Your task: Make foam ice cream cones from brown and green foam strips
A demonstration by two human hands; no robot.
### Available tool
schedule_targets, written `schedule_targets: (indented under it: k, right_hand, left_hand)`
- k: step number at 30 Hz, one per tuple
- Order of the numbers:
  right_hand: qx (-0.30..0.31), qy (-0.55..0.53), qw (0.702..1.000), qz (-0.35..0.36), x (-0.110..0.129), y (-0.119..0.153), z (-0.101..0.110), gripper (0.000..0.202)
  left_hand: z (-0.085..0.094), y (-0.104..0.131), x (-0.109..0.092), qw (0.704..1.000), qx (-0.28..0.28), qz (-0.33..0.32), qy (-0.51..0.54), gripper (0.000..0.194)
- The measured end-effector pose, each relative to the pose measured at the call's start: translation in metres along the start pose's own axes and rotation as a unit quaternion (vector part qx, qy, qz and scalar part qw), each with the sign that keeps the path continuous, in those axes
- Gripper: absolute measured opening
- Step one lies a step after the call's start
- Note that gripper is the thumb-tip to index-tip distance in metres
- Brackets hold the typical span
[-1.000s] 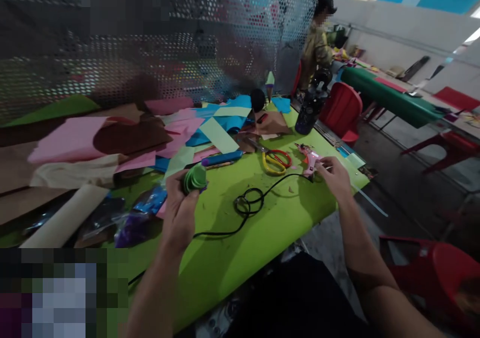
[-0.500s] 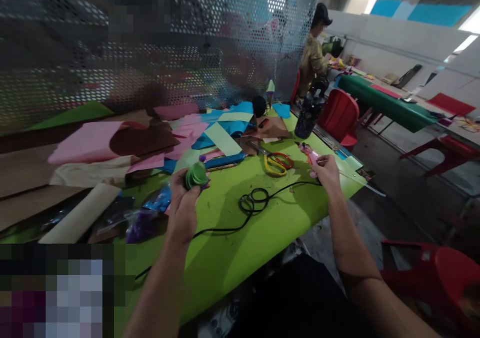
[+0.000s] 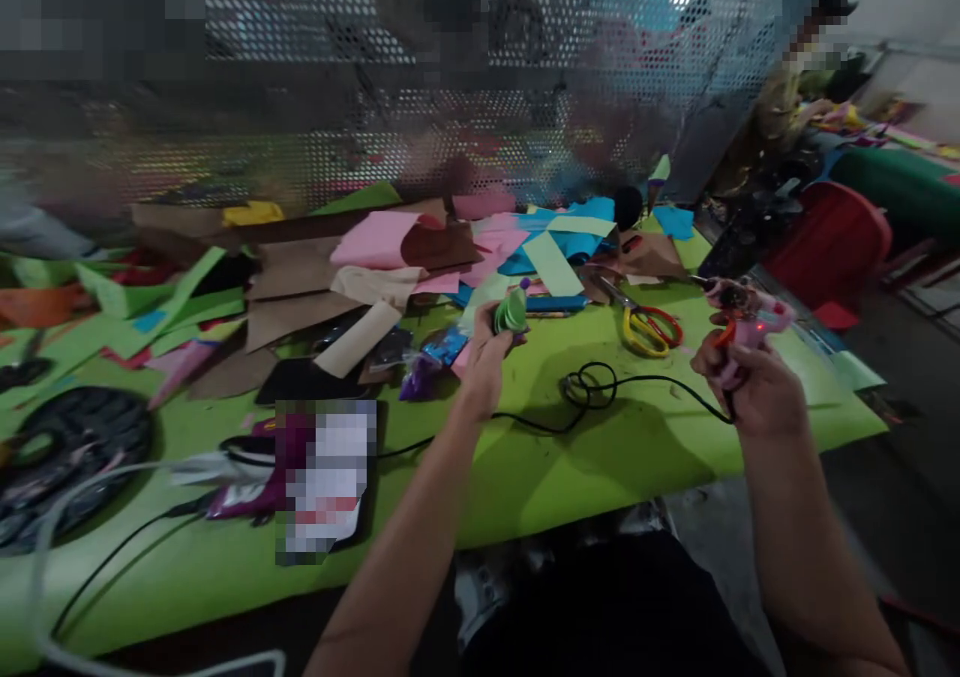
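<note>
Behind: perforated metal screen (image 3: pixel 450 107), bright holes. Below: green table (image 3: pixel 570 467) strewn with paper scraps (image 3: pixel 420 247); black cord (image 3: pixel 592 389) coiled mid-table, yellow-red scissors (image 3: pixel 646 325) just beyond. Right hand (image 3: pixel 750 387) closed round pink glue gun (image 3: pixel 739 327), lifted off table, long axis roughly level, nozzle aimed left and away. Left hand (image 3: pixel 484 357) pinched shut on green paper roll (image 3: pixel 511 312), held above table, end tilted up and away.
</note>
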State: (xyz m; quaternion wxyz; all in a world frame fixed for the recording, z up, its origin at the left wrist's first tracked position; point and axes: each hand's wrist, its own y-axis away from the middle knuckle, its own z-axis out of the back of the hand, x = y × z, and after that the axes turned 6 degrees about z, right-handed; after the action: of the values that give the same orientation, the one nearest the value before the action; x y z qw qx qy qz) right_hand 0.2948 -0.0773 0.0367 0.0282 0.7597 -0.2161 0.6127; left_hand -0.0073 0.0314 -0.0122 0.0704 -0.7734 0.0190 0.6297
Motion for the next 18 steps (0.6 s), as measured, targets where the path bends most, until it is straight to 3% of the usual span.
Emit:
schedule_targets:
  k: [4,8,13,18]
  right_hand:
    - [0.067,-0.007,0.996,-0.061,0.008,0.002,-0.026,0.017]
    - [0.151,0.025,0.984,-0.09,0.011,-0.001,-0.049,0.024]
    - [0.205,0.101,0.97,-0.087,0.011,-0.001,-0.074,0.034]
    - [0.238,0.17,0.955,-0.059,0.011,0.002,-0.085,0.033]
  left_hand:
    - [-0.001,0.004,-0.004,1.0,0.022,-0.016,-0.013,0.04]
    - [-0.002,0.007,-0.009,0.998,0.025,-0.028,-0.046,0.038]
    - [-0.001,0.011,-0.013,0.994,0.034,-0.058,-0.09,0.038]
    - [0.0,0.014,-0.016,0.987,0.035,-0.084,-0.129,0.036]
